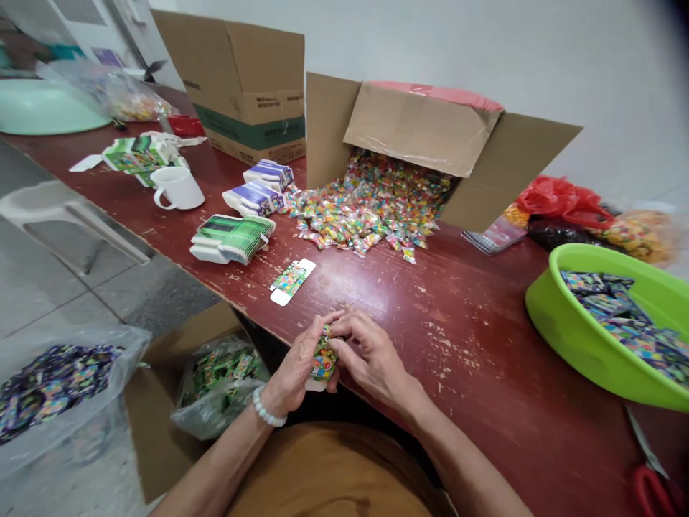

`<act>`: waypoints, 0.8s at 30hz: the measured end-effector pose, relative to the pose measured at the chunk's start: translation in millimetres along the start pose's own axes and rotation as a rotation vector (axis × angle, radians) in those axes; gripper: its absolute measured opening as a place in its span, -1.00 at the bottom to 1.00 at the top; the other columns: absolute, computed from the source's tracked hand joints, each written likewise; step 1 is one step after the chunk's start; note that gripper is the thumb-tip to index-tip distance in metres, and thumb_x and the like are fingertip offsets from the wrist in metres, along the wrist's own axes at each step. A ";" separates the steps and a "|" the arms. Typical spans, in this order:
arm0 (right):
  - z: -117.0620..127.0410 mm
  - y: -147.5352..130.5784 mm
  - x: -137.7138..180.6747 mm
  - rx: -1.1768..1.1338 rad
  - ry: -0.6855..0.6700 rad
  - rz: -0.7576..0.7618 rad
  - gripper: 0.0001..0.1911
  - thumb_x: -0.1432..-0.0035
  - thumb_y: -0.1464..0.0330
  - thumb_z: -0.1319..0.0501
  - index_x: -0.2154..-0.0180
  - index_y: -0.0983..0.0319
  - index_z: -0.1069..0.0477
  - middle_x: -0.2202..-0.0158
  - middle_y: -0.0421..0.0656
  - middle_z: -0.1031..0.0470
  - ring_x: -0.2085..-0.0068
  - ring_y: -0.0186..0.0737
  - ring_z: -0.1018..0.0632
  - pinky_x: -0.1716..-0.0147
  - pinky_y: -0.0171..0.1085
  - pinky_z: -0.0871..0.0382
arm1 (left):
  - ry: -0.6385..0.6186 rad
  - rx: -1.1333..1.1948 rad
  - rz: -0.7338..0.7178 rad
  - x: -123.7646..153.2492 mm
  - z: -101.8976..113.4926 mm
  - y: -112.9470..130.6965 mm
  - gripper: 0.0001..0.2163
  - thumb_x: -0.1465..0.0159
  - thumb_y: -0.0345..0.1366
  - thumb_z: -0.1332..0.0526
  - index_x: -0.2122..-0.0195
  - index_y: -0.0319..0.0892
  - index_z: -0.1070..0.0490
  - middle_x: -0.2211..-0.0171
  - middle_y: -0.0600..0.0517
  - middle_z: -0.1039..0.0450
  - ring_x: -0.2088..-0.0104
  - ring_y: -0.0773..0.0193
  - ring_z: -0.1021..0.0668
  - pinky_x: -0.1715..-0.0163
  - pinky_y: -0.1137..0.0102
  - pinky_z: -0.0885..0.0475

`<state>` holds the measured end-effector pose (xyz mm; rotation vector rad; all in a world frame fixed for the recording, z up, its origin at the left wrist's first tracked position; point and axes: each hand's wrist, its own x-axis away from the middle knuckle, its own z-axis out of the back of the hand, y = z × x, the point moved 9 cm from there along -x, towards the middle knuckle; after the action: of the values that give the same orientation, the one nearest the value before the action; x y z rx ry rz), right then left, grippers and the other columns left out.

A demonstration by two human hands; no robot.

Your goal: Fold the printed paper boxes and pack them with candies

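Observation:
Between both hands, near the table's front edge, is a small printed candy box [324, 361] in green and bright colours, with a white flap sticking out at its lower end. My left hand [301, 362] is closed around its left side; a pale bead bracelet circles that wrist. My right hand [369, 352] pinches the box's top with bent fingers, hiding part of it. A flat, unfolded candy box [292, 281] lies on the table just beyond. Behind it sits a stack of flat green boxes [232, 239].
Wrapped candies [366, 215] spill from a cardboard carton [420, 136]. Purple box stacks [257, 195] and a white mug [177, 189] stand left of them. A green basin [608, 359] holds packets at right, near red-handled scissors [649, 477]. Packet bags [220, 388] sit below the table's left edge.

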<state>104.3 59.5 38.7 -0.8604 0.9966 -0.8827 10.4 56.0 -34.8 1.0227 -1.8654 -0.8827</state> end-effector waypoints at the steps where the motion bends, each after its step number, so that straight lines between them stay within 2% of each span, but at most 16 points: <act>1: -1.1 3.2 -2.3 0.017 -0.019 0.003 -0.91 -0.24 0.34 -0.20 0.27 0.16 -0.48 0.13 -0.10 -0.53 0.09 -0.19 -0.52 0.05 -0.18 -0.38 | 0.008 0.009 -0.002 0.6 -0.2 0.6 -0.44 -0.29 0.16 -0.08 -0.16 -0.10 -0.34 0.41 0.04 -0.52 0.66 0.37 -0.46 0.66 0.47 -0.36; 4: -1.6 33.9 -25.9 0.010 -0.179 -0.099 -0.76 -0.30 0.21 -0.13 0.28 0.18 -0.50 0.23 -0.14 -0.55 0.21 -0.22 -0.55 0.16 -0.23 -0.42 | 0.030 0.046 0.010 6.2 0.9 1.0 -0.47 -0.26 0.08 -0.19 -0.17 -0.06 -0.25 0.36 0.03 -0.53 0.57 0.33 -0.52 0.54 0.44 -0.41; 5: 6.3 47.9 -40.5 0.052 -0.188 -0.135 -0.71 -0.32 0.17 -0.09 0.24 0.18 -0.51 0.23 -0.14 -0.55 0.21 -0.20 -0.55 0.17 -0.22 -0.42 | 0.028 0.064 0.023 9.6 1.1 -0.3 -0.48 -0.25 0.04 -0.23 -0.17 -0.06 -0.23 0.34 0.02 -0.54 0.50 0.30 -0.55 0.48 0.43 -0.43; 7: 40.0 71.5 -78.7 0.307 -0.039 -0.139 -0.68 -0.29 0.17 -0.14 0.05 0.20 -0.48 0.06 -0.06 -0.53 0.06 -0.12 -0.52 0.06 -0.17 -0.38 | 0.001 0.099 0.070 18.4 0.1 -7.3 -0.51 -0.24 -0.04 -0.28 -0.14 -0.07 -0.25 0.28 -0.03 -0.56 0.35 0.25 -0.59 0.32 0.40 -0.45; 9: 67.2 94.3 -116.1 0.659 0.056 -0.159 -0.56 -0.23 0.25 -0.21 -0.12 0.20 -0.38 -0.17 0.01 -0.39 -0.15 -0.01 -0.39 -0.13 -0.07 -0.24 | -0.057 0.132 0.153 29.5 -2.4 -20.2 -0.55 -0.22 -0.08 -0.32 -0.08 -0.09 -0.30 0.21 -0.09 -0.56 0.26 0.22 -0.59 0.22 0.37 -0.43; 11: 81.5 117.0 -144.5 0.728 0.105 -0.195 -0.46 -0.18 0.32 -0.26 -0.19 0.22 -0.31 -0.25 0.07 -0.29 -0.25 0.13 -0.26 -0.19 0.07 -0.13 | -0.103 0.149 0.245 40.8 -0.8 -34.9 -0.57 -0.17 -0.11 -0.37 -0.01 -0.10 -0.36 0.16 -0.11 -0.55 0.27 0.21 -0.60 0.21 0.35 -0.43; 13: 83.9 135.5 -158.7 0.743 0.114 -0.215 -0.44 -0.13 0.32 -0.30 -0.18 0.18 -0.33 -0.25 0.06 -0.31 -0.26 0.20 -0.23 -0.18 0.15 -0.11 | -0.094 0.147 0.278 47.9 11.5 -42.6 -0.60 -0.10 -0.12 -0.42 0.08 -0.11 -0.40 0.17 -0.07 -0.52 0.30 0.21 -0.59 0.25 0.34 -0.43; 16: 76.0 149.9 -153.5 0.733 0.109 -0.195 -0.53 -0.15 0.30 -0.29 -0.10 0.17 -0.40 -0.17 0.04 -0.42 -0.21 0.19 -0.26 -0.16 0.14 -0.13 | -0.037 0.015 0.206 49.0 46.8 -34.5 -0.62 -0.04 -0.13 -0.46 0.19 -0.12 -0.40 0.36 0.07 -0.46 0.37 0.25 -0.53 0.32 0.40 -0.39; 18: 71.1 150.6 -137.7 0.709 0.112 -0.162 -0.65 -0.19 0.32 -0.24 -0.02 0.20 -0.46 -0.08 0.04 -0.49 -0.16 0.12 -0.32 -0.16 0.07 -0.14 | -0.056 -0.191 0.164 47.4 69.7 -23.1 -0.61 -0.04 -0.12 -0.45 0.17 -0.13 -0.42 0.41 0.10 -0.42 0.38 0.28 -0.48 0.35 0.43 -0.36; 21: 70.1 143.6 -109.6 0.646 0.131 -0.110 -0.78 -0.22 0.34 -0.19 0.11 0.19 -0.52 0.04 -0.02 -0.56 -0.08 0.00 -0.41 -0.13 -0.05 -0.19 | -0.171 -0.556 0.218 46.3 93.0 -13.9 -0.57 -0.01 -0.13 -0.45 0.11 -0.13 -0.50 0.27 0.04 -0.48 0.25 0.21 -0.47 0.24 0.40 -0.36; 24: 79.4 134.3 -88.4 0.561 0.216 -0.088 -0.82 -0.25 0.29 -0.16 0.23 0.18 -0.53 0.14 -0.08 -0.59 0.04 -0.10 -0.49 -0.08 -0.10 -0.22 | -0.328 -0.707 0.345 47.3 96.7 -13.9 -0.66 -0.02 -0.13 -0.43 0.21 -0.17 -0.54 0.29 0.03 -0.50 0.27 0.20 -0.47 0.25 0.39 -0.35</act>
<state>181.7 206.1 -29.6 -0.3376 0.8325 -1.2720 -87.0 26.4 -72.5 0.1246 -1.6963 -1.4059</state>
